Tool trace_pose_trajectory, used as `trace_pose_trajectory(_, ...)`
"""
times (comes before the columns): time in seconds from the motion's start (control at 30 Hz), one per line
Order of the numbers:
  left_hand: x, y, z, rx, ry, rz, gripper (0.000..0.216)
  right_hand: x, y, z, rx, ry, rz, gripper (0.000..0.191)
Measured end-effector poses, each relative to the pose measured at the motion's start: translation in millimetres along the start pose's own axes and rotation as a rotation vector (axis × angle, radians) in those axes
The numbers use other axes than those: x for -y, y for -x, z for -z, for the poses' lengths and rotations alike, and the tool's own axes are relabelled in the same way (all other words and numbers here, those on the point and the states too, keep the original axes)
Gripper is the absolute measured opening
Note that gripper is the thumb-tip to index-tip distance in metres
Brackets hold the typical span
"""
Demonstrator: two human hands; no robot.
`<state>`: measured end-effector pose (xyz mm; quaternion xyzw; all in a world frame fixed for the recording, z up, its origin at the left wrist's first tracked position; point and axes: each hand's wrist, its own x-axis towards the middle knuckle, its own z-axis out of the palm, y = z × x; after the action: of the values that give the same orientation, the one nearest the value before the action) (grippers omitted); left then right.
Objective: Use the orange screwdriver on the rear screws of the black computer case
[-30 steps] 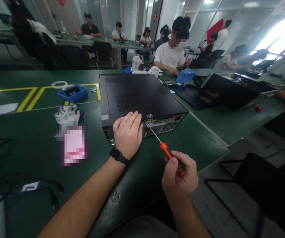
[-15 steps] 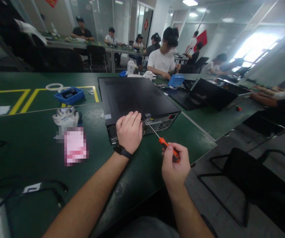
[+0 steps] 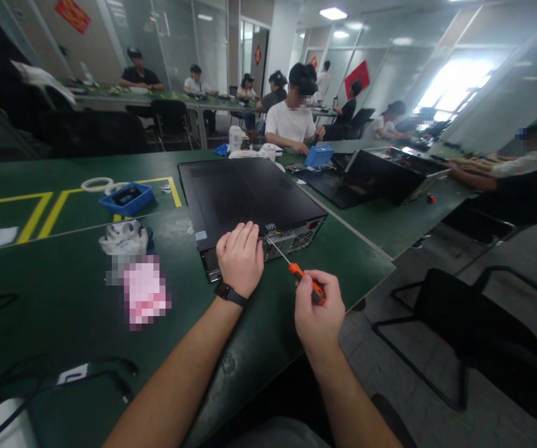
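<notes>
A black desktop computer case (image 3: 244, 190) lies flat on the green table, its back panel with ports and a fan grille turned toward me. Over its near edge my left hand (image 3: 240, 258) is closed, fingers bent onto the top and thumb down by the back panel. My right hand (image 3: 320, 311) grips the orange and black handle of a screwdriver (image 3: 296, 270). The thin shaft points up and left to the back panel, close beside my left thumb. What the tip touches is too small to make out.
Left of the case are work gloves (image 3: 126, 238), a blurred pink packet (image 3: 145, 292), a blue tray (image 3: 132, 200) and black cables (image 3: 104, 367). Across the table a person (image 3: 291, 118) sits near a blue box (image 3: 318, 157) and an opened case (image 3: 384, 176). A black chair (image 3: 455, 311) stands right.
The view has tilted slightly, so the scene sits a little lower and further left. Both hands, the screwdriver and the case keep nearly the same places relative to each other.
</notes>
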<state>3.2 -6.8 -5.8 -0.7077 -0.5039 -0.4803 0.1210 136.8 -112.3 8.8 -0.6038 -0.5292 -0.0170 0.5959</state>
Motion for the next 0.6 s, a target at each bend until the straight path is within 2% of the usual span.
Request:
trace_pose_trajectory(0.2, -1.1, -0.1, 0.8, -0.005, -0.041, -0.013, 0.037, 1.2, -3.5, 2.0, -0.023, 0.026, 0.051, 0.011)
trace_pose_trajectory(0.43, 0.3, 0.5, 0.2, -0.018, -0.104, -0.043, 0.037, -10.7, -5.5, 5.6, 0.019, 0.002, 0.044, 0.01)
trace_pose_trajectory(0.6, 1.2, 0.7, -0.4, -0.034, -0.115, -0.064, 0.037, -8.6, -13.6, 10.1, 0.02, 0.012, 0.083, 0.009)
